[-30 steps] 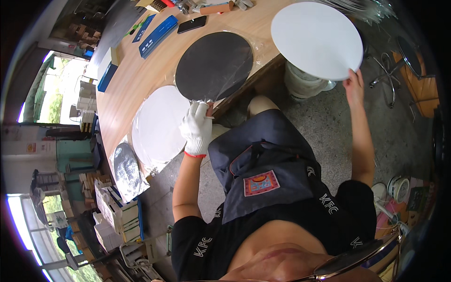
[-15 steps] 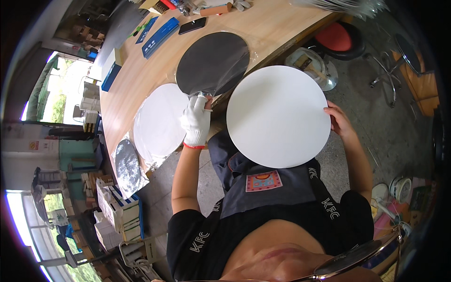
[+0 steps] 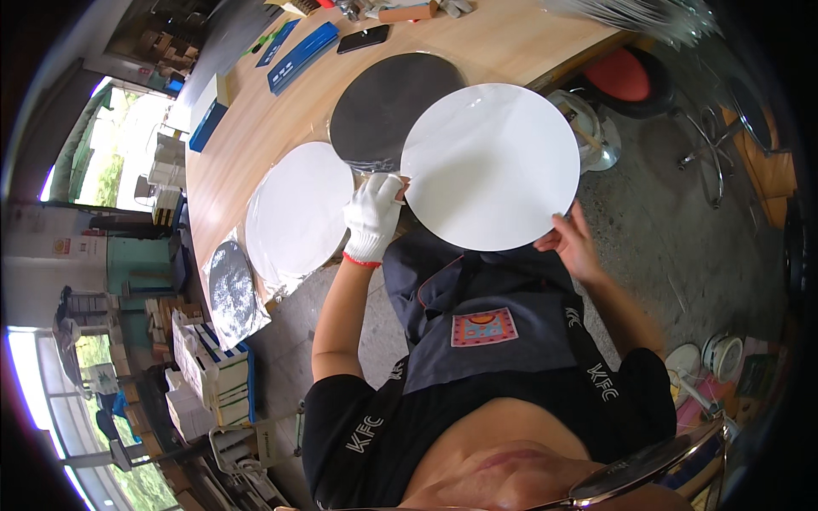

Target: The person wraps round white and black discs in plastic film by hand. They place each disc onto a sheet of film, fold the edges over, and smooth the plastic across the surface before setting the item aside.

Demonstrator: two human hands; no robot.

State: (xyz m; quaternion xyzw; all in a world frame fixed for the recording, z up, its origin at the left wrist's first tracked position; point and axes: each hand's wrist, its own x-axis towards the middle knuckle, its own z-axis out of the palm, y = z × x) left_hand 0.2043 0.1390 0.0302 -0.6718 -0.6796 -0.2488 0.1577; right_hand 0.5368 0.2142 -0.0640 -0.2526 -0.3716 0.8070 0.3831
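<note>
My left hand (image 3: pixel 372 219), in a white knit glove with a red cuff, has its fingers closed at the near edge of the clear plastic film (image 3: pixel 365 165) around a black round disc (image 3: pixel 379 106). Its bare thumb tip meets the left edge of a large white round disc (image 3: pixel 490 170). At that disc's lower right rim, my bare right hand (image 3: pixel 573 245) grips it. The disc is held tilted over my lap and overlaps the black disc's right side. Another white disc (image 3: pixel 298 209), in clear film, lies on the table left of my glove.
A silvery film-wrapped piece (image 3: pixel 232 289) hangs at the near left corner of the wooden table (image 3: pixel 247 119). Blue boxes (image 3: pixel 304 58) and a black phone (image 3: pixel 363 39) lie farther back. A red-seated stool (image 3: pixel 618 75) stands right of the table, with plastic bags (image 3: pixel 639 15) at the far right.
The held white disc has moved up and slightly left, now overlapping the black disc. My right hand has shifted to its lower rim. My left hand has moved right, to the disc's edge.
</note>
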